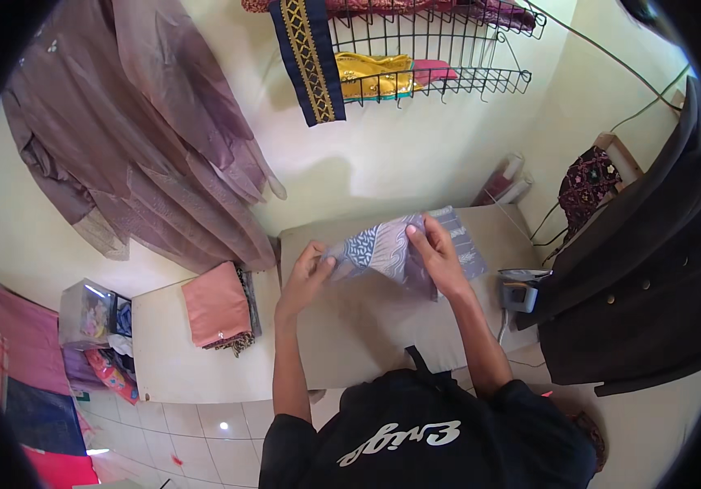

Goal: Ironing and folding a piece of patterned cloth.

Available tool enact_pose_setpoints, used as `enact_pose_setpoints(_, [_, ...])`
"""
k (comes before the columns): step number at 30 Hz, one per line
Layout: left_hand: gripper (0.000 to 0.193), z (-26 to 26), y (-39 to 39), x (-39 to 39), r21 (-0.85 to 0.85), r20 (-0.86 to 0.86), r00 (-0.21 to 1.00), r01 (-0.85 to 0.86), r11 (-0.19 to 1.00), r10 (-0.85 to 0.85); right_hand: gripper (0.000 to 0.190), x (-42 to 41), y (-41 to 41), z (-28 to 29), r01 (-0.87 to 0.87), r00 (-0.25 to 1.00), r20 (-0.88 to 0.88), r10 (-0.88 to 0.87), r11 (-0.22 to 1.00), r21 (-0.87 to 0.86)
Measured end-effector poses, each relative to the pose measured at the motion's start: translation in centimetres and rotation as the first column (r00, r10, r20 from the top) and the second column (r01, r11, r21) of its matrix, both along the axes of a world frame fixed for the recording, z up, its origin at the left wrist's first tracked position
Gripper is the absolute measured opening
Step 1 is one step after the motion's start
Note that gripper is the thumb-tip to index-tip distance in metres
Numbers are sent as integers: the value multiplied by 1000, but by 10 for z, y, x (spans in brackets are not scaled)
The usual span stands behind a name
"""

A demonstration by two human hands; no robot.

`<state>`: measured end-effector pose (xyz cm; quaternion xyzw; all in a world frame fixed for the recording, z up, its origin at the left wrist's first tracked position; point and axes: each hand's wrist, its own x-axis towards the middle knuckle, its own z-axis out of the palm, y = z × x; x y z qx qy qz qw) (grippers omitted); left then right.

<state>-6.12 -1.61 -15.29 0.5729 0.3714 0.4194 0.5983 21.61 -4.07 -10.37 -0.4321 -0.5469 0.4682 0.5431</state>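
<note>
A grey-blue patterned cloth (381,250) is held up between both hands above a padded ironing table (338,333). My left hand (309,269) pinches its left end between thumb and fingers. The upper right part is gripped by my right hand (436,250), thumb on top. Behind that hand, more grey-blue cloth with pale motifs (463,241) lies on the table. An electric iron (518,293) rests near the table's right edge, right of my right forearm.
A white side table (161,342) on the left bears folded fabrics, a salmon one (219,305) on top. A mauve gown (142,122) hangs at the left wall, a dark coat (632,275) at the right. Wire shelves (436,79) hold fabrics above.
</note>
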Motion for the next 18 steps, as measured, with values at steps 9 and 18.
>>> enact_pose_setpoints(9, [70, 65, -4, 23, 216, -340, 878, 422, 881, -337, 19, 4, -4, 56, 218, 966, -171, -193, 965, 143])
enact_pose_setpoints(18, [45, 66, -7, 50, -272, 371, 927, 56, 961, 51, 35, 44, 12, 32, 173, 862, -432, -263, 956, -237])
